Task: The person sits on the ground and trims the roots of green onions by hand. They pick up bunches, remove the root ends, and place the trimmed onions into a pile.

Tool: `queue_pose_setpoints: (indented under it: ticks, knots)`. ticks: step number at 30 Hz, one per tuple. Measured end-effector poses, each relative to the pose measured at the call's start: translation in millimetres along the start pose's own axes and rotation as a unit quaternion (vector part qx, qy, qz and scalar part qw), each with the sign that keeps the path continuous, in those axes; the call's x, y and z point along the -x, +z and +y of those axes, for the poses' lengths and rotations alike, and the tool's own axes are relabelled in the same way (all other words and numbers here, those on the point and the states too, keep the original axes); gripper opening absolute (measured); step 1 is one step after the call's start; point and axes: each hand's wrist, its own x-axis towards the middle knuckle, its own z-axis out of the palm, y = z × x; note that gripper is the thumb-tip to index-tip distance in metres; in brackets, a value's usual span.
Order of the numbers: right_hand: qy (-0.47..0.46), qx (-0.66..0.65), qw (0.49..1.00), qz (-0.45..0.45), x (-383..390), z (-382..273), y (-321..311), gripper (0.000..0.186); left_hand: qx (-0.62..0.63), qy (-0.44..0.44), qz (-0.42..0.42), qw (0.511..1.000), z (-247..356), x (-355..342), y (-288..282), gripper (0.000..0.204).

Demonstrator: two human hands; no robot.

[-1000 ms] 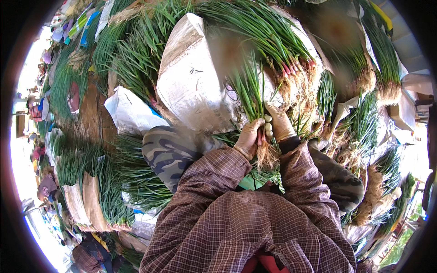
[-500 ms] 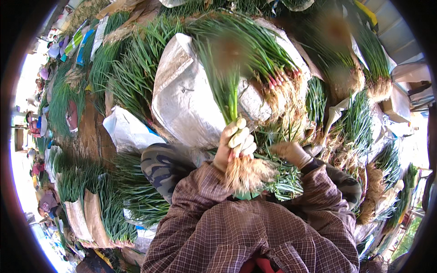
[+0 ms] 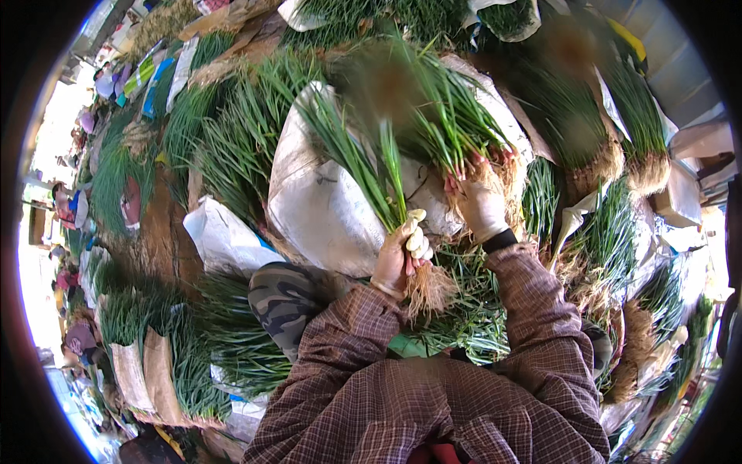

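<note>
My left hand [image 3: 399,253], pale coverings on its fingertips, is closed round a small bunch of spring onions [image 3: 391,172]. Their green leaves point away from me, and the tan roots [image 3: 433,291] hang below my fist. Farther off to the right, my right hand [image 3: 482,209] is at the pinkish stem ends of a larger pile of spring onions [image 3: 462,124]. Its fingertips are pinched at the stems, partly hidden among stems and roots. That pile lies on a stuffed white sack [image 3: 317,209] in front of me.
Cut green leaves [image 3: 468,313] lie heaped between my forearms. A white sheet [image 3: 224,234] is left of the sack. More spring onion bundles lie at the left [image 3: 189,348] and the right [image 3: 645,147]. Several people are at the far left edge. My camouflage-clad knee [image 3: 286,301] is beside the sack.
My right hand has moved from near my lap, forward to the stem ends of the pile. The bunch in my left hand has come lower and looks thinner at the roots.
</note>
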Motion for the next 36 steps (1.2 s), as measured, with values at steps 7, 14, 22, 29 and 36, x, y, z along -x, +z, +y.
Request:
queue_pose_setpoints:
  ticks: [7, 14, 22, 29, 36]
  knots:
    - [-0.048, -0.004, 0.987, 0.154, 78, -31, -35, 0.024, -0.130, 0.007, 0.146, 0.981, -12, -6, -1, 0.026]
    - [0.015, -0.044, 0.999, 0.012, 96, 35, 16, 0.015, -0.166, 0.024, 0.131, 0.977, -12, -4, 11, 0.020]
    - [-0.001, -0.466, 0.885, -0.010, 46, -43, -2, 0.062, -0.276, 0.002, 0.218, 0.936, -37, 3, 16, 0.008]
    - [0.218, -0.691, 0.688, 0.045, 72, -65, 2, 0.021, -0.188, -0.010, 0.225, 0.956, -38, 8, 1, 0.017]
    - [0.044, -0.785, 0.607, 0.114, 117, -27, -38, 0.027, -0.199, -0.089, 0.215, 0.952, 0, 9, 21, 0.016]
